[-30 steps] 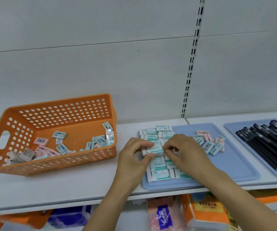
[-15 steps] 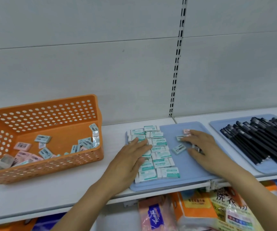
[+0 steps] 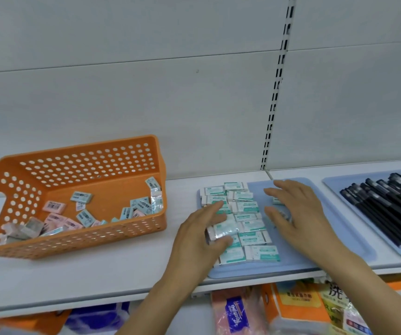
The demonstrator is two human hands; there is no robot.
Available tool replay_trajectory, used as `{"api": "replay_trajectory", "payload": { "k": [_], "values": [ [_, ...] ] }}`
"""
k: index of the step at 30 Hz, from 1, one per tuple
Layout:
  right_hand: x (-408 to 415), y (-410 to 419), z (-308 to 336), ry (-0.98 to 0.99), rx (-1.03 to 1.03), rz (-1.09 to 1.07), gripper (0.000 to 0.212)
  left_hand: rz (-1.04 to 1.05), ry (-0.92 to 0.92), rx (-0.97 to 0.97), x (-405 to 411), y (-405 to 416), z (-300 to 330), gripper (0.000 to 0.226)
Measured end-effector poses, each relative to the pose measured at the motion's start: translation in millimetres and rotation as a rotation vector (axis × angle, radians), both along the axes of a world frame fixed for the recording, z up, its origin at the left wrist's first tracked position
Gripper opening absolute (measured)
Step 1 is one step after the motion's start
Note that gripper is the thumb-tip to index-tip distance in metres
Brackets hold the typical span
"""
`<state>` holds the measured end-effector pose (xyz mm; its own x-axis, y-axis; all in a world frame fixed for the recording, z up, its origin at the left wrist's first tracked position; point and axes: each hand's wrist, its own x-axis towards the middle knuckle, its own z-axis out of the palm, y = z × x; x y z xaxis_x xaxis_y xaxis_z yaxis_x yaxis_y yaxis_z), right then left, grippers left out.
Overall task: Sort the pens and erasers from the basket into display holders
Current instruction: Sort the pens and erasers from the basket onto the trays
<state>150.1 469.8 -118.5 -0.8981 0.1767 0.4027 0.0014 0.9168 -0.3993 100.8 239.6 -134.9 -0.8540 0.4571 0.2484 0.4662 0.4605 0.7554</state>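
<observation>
Since the previous frame the left hand (image 3: pixel 200 240) has lifted one wrapped eraser (image 3: pixel 223 230) off the rows, pinching it, while the right hand (image 3: pixel 296 213) rests open, fingers spread, on loose erasers mid-tray (image 3: pixel 354 240).

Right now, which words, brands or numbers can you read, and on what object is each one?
"洗": large character on the package under the shelf.
Blue-labelled pink pack: script too blurred.
Orange pack: print too small.
Erasers, basket erasers: labels too small.

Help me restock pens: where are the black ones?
In the head view, the black pens lie on the far-right blue tray, right of the eraser tray.
</observation>
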Motion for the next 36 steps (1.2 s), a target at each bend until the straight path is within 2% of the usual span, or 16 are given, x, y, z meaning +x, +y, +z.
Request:
{"api": "replay_trajectory", "payload": {
  "k": [3,7,10,16,18,20,21,23,25,27,30,33,36],
  "values": [
    [0,-9,1,-0.010,-0.062,0.044,0.040,-0.015,0.010,-0.048,-1,-5,-3,0.053],
    [0,-21,4,-0.155,-0.056,0.211,0.043,-0.012,-0.055,-0.070,-3,-2,0,0.056],
    [-1,-28,8,-0.226,0.000,0.249,0.039,0.007,0.006,-0.110,3,-4,9,0.057],
    [-15,-61,46,0.013,-0.150,0.278,0.026,-0.113,0.230,0.089,35,-50,76,0.036],
    [-26,-86,66,0.118,-0.168,0.339,0.020,-0.004,0.321,0.184,22,-88,104,0.027],
    [-36,-115,85,0.204,-0.180,0.437,0.017,0.194,0.318,0.208,-6,-135,126,0.025],
    [-42,-130,93,0.220,-0.181,0.491,0.016,0.275,0.277,0.135,-22,-158,134,0.029],
    [-55,-158,103,0.156,-0.166,0.596,0.014,0.316,0.119,-0.182,-54,-199,138,0.040],
    [-72,-183,108,-0.004,-0.119,0.683,0.017,0.222,-0.079,-0.509,-81,-224,131,0.051],
    [-91,-202,106,-0.164,-0.034,0.710,0.024,0.090,-0.220,-0.719,-97,-233,121,0.057],
    [-117,-221,100,-0.356,0.212,0.644,0.041,-0.052,-0.174,-0.850,-111,-229,111,0.056],
    [-135,-232,95,-0.571,0.363,0.549,0.057,-0.096,-0.093,-0.830,-121,-216,105,0.069],
    [-145,-238,91,-0.715,0.449,0.513,0.053,-0.155,-0.083,-0.896,-128,-206,101,0.069]
  ]
}}
